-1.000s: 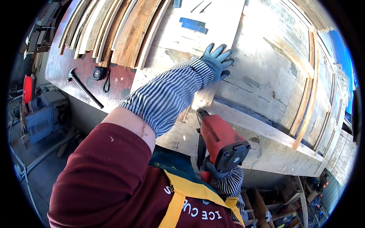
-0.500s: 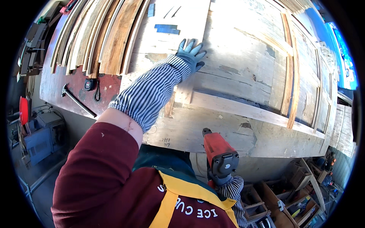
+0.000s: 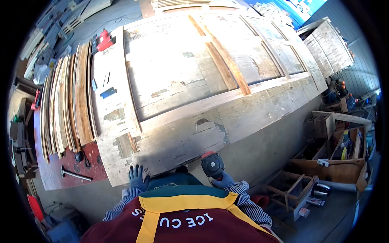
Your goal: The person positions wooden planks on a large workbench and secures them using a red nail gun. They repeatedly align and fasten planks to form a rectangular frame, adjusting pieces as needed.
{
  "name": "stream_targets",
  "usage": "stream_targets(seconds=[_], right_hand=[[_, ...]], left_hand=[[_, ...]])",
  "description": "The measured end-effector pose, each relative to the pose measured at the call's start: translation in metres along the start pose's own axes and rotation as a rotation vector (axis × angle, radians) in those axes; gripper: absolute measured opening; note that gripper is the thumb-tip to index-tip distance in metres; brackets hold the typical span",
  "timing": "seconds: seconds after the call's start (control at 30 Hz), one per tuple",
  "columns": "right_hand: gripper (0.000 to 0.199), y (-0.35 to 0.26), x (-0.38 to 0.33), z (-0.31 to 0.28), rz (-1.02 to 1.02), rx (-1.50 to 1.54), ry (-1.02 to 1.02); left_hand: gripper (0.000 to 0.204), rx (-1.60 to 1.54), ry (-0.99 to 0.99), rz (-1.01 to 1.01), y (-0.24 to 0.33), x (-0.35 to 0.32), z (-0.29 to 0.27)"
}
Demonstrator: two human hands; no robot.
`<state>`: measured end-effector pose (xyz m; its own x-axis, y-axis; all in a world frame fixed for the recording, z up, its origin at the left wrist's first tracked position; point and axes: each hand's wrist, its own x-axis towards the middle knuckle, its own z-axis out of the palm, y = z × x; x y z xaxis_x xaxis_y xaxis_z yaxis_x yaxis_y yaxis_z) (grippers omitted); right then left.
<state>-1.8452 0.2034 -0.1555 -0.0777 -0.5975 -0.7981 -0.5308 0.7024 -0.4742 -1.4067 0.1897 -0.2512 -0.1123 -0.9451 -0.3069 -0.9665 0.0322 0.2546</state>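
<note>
My left hand (image 3: pixel 138 178), in a grey-blue glove, rests with fingers spread at the near edge of the plywood worktop (image 3: pixel 174 139). It holds nothing. In my gloved right hand (image 3: pixel 222 180) is a red and black nail gun (image 3: pixel 212 165), held just off the near edge of the worktop. Its nose is hidden from above. Beyond my hands lies a frame of pale wooden strips; its near rail (image 3: pixel 190 107) runs slantwise away to the right. Two brown-edged strips (image 3: pixel 229 67) cross the frame side by side.
Left of the frame lie blue nail strips (image 3: pixel 108 93) and a stack of long boards (image 3: pixel 83 97). A hammer (image 3: pixel 76 174) and tape measure (image 3: pixel 78 156) sit on the red surface. Another red tool (image 3: pixel 105 40) is at the far left. Wooden bins (image 3: pixel 328 170) stand right.
My left hand has drawn back from the frame's near left corner to the worktop's near edge. The nail gun stays in my right hand. My view has shifted, showing more of the frame.
</note>
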Motion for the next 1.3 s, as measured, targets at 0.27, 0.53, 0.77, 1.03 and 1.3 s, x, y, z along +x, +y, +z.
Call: stream_targets(seconds=[0.27, 0.53, 0.77, 1.03, 1.3], right_hand=[[0.056, 0.083, -0.03, 0.003, 0.03, 0.19, 0.206], [0.059, 0.129, -0.021, -0.051, 0.026, 0.17, 0.305], [0.063, 0.094, 0.04, -0.207, 0.193, 0.054, 0.26], [0.075, 0.125, 0.145, -0.387, -0.039, -0.185, 0.205], [0.078, 0.14, 0.155, -0.449, -0.048, -0.195, 0.095]], left_hand=[[0.068, -0.055, -0.114, 0.078, 0.002, 0.014, -0.011], [0.071, -0.161, -0.065, 0.04, 0.042, 0.017, 0.015], [0.069, -0.116, 0.025, 0.011, 0.133, 0.074, 0.024], [0.07, -0.14, 0.11, -0.093, 0.322, 0.116, 0.08], [0.069, -0.039, 0.291, -0.092, 0.357, 0.124, 0.089]])
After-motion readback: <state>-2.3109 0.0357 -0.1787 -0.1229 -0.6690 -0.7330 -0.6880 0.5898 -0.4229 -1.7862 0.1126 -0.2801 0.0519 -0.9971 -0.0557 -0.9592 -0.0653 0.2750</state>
